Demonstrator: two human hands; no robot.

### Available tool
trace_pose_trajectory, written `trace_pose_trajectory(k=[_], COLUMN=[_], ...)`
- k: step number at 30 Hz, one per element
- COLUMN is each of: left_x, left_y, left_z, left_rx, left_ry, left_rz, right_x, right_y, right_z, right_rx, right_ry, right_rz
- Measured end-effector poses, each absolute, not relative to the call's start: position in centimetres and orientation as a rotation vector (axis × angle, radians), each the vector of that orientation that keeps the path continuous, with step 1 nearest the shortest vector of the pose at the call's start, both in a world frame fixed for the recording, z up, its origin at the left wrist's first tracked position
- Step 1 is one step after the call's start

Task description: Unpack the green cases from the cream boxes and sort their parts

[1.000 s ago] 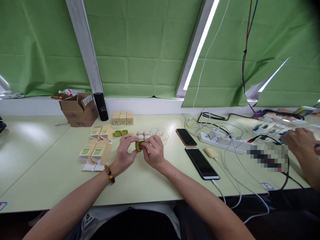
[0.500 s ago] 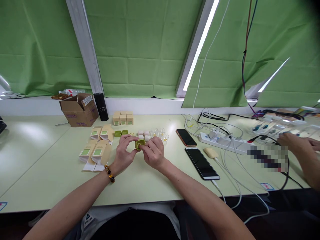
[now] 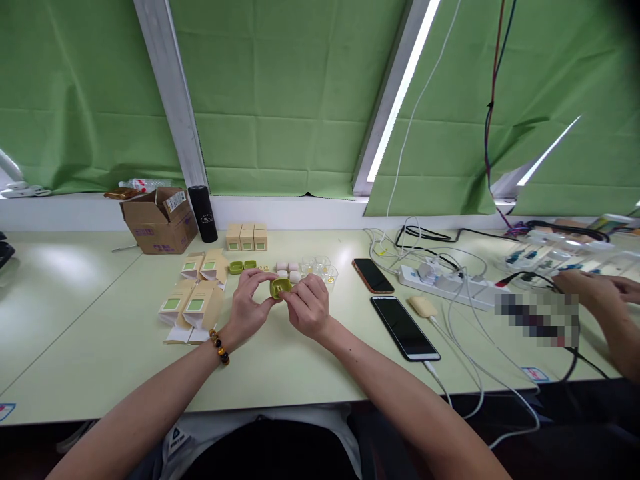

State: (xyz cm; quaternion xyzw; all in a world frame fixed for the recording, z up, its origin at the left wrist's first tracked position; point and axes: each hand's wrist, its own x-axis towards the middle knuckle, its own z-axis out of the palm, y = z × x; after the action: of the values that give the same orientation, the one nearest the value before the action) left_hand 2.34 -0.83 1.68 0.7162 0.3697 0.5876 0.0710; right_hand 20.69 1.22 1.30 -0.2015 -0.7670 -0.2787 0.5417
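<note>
My left hand (image 3: 249,303) pinches a small green square cup (image 3: 278,285) by its left side, its hollow facing me. Something small and pale gold shows inside the cup. The fingers of my right hand (image 3: 310,303) are pressed together at the cup's right front edge, with the tips over its hollow; what they pinch is hidden. Just beyond my hands lie two joined green cups (image 3: 242,267), several tiny gold pieces (image 3: 263,267), white-pink blocks (image 3: 287,267) and clear cups (image 3: 325,268).
Opened cartons (image 3: 200,300) lie at the left, closed ones (image 3: 247,237) behind. A cardboard box (image 3: 163,223) and black bottle (image 3: 203,215) stand by the wall. Phones (image 3: 405,328), a power strip (image 3: 450,287) and cables fill the right. Another person's hand (image 3: 587,293) works there.
Almost nothing differs. The fingertips of my right hand have shifted slightly at the cup, and the gold piece inside shows a little more. The other person's hands moved slightly.
</note>
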Motion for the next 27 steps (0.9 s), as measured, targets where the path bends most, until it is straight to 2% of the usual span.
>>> trace_pose_trajectory(k=[7, 14, 21, 27], left_x=[2.3, 1.5, 1.6, 1.9], left_y=[-0.9, -0.1, 0.1, 0.6], left_z=[1.7, 1.6, 1.9, 2.4], left_rx=[2.142, 1.888, 1.67, 1.22], left_ry=[1.098, 1.29, 1.18, 0.968], left_rz=[1.779, 1.746, 1.713, 1.609], right_x=[20.9, 20.7, 20.9, 20.7], right_y=[1.4, 0.9, 0.8, 1.2], right_z=[0.7, 1.0, 2.4, 2.4], right_rx=[-0.497, -0.505, -0.527, -0.765], right_ry=[-1.851, -1.743, -1.562, -1.309], right_rz=[-0.614, -0.54, -0.167, 0.564])
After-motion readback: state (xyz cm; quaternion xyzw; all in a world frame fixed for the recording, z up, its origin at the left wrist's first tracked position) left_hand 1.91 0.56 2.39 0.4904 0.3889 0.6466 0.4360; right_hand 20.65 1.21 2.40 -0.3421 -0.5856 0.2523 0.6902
